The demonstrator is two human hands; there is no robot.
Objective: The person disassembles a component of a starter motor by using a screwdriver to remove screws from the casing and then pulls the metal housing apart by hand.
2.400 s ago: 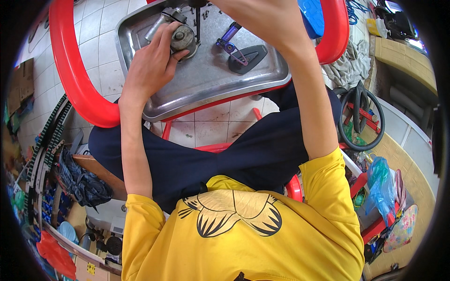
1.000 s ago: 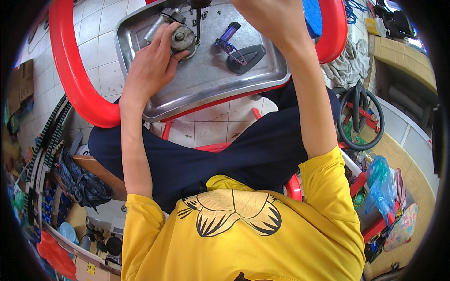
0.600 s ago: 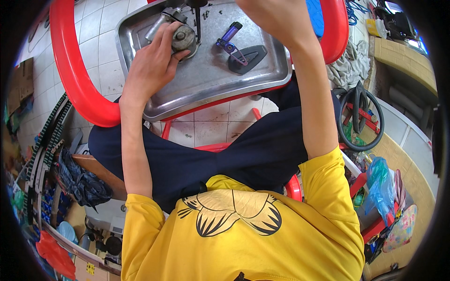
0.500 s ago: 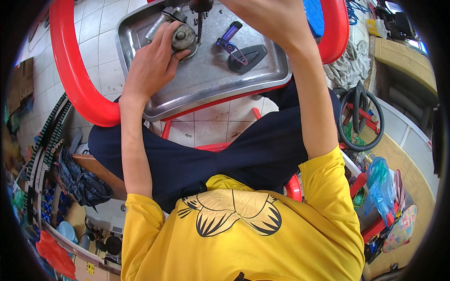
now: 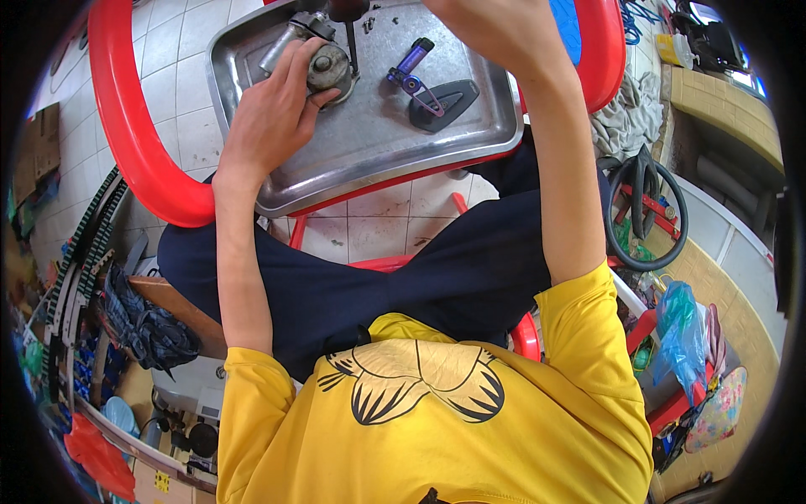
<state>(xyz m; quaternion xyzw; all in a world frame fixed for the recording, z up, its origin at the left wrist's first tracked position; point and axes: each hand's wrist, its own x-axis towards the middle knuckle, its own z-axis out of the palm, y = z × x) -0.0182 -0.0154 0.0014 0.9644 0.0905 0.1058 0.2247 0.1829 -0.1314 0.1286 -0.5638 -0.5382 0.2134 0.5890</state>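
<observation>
On a metal tray (image 5: 403, 164), my left hand (image 5: 273, 118) is closed round a grey metal motor-like part (image 5: 327, 71). Its thumb and fingers wrap the round end with the central knob, while a cylindrical section lies toward the tray's left. Beside that round end stands the dark shaft of a driver-like tool (image 5: 352, 46), its tip at the part's edge and its upper body cut off by the picture's top. My right hand (image 5: 504, 29) reaches in at the top edge; its fingers are out of sight, so what it holds does not show.
Right of the part lie a purple folding tool (image 5: 411, 63) and a dark grey flat pointed piece (image 5: 445, 105). Several small screws (image 5: 369, 23) rest near the tray's far side. Red chair arms (image 5: 143, 134) flank the tray. A black rubber tube (image 5: 646, 210) lies at right.
The tool's shaft has shifted slightly left and stands more upright. My right hand has moved a little right, uncovering more of the tray. My left hand keeps its grip.
</observation>
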